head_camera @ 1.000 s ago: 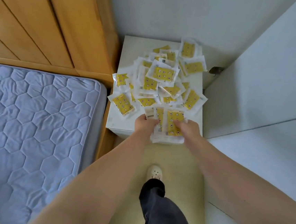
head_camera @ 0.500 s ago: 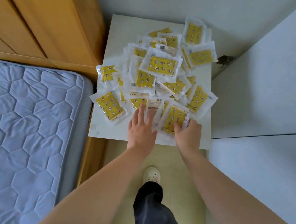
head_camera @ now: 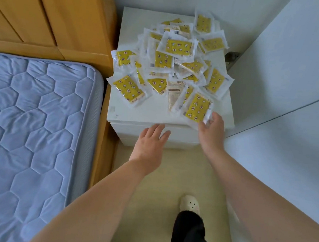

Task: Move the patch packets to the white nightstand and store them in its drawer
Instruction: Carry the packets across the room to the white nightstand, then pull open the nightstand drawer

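Several clear packets with yellow star-print patches lie in a loose pile [head_camera: 177, 62] on top of the white nightstand [head_camera: 125, 109]. Its drawer front [head_camera: 180, 135] below the top is shut. My left hand [head_camera: 149, 144] hovers with fingers straight in front of the drawer front, just below the top's front edge, holding nothing. My right hand [head_camera: 211, 128] is at the top's front right, its fingertips at the near edge of the nearest packet [head_camera: 198, 108], which overhangs the front edge. Whether the fingers pinch that packet is unclear.
A bed with a blue quilted mattress [head_camera: 30, 120] stands left of the nightstand, with a wooden headboard [head_camera: 48, 12] behind. A white wall or cabinet panel [head_camera: 294, 85] closes the right side. My slippered foot [head_camera: 189, 203] stands on the beige floor in front.
Both hands have drawn back from the packets on the top. My left hand dropped below the front edge to the drawer front. My right hand slid to the right, at the nearest packet's edge.
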